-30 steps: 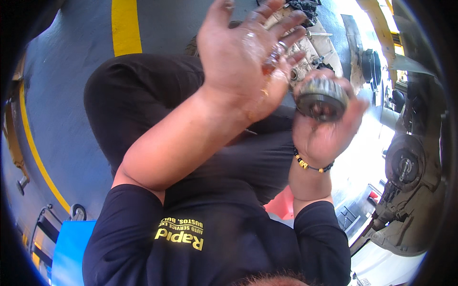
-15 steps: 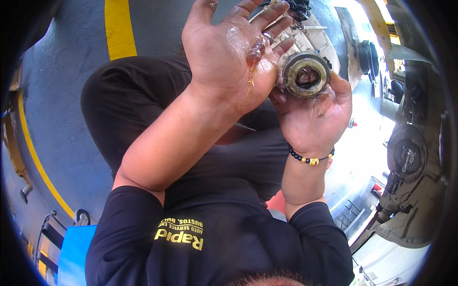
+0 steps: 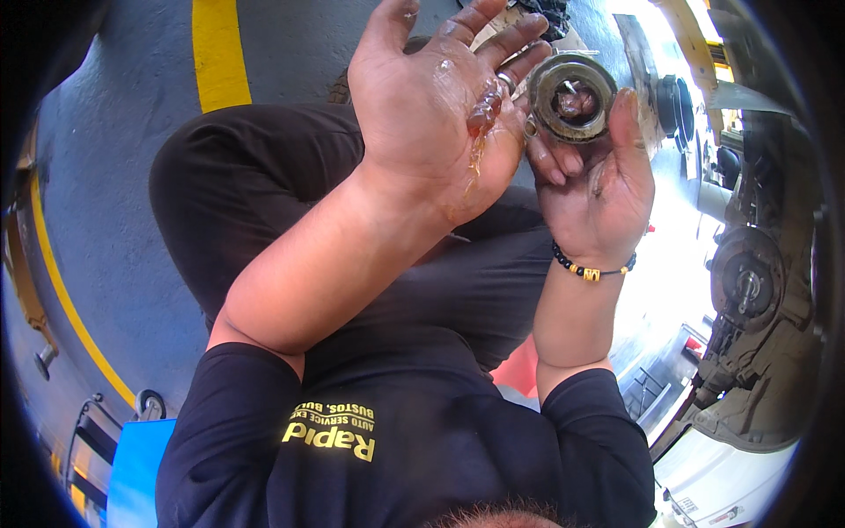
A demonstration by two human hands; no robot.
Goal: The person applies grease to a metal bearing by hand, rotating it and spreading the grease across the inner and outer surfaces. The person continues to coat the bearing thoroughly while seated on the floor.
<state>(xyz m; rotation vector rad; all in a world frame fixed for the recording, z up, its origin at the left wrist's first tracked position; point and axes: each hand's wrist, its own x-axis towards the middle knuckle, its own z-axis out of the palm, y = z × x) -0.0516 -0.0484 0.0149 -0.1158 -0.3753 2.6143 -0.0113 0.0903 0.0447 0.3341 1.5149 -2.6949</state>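
Observation:
My right hand [image 3: 594,189] grips a round metal bearing [image 3: 572,97], thumb on its right side and fingers under its left edge, its greasy middle facing me. My left hand [image 3: 436,106] is raised beside it, palm toward me and fingers spread. A smear of amber grease [image 3: 480,123] lies on that palm and runs down toward the heel. A ring sits on one left finger next to the bearing's rim. A beaded bracelet [image 3: 590,267] circles my right wrist. My knees in dark trousers are below both hands.
A grey floor with a yellow painted line [image 3: 220,53] lies at the upper left. A vehicle's bare wheel hub [image 3: 748,282] and suspension stand at the right. A blue object [image 3: 132,466] sits at the lower left. Metal parts lie beyond the hands.
Both hands have risen and come nearer to the camera. The bearing has turned from facing down in my right hand to showing its open face. My left palm stays spread beside it.

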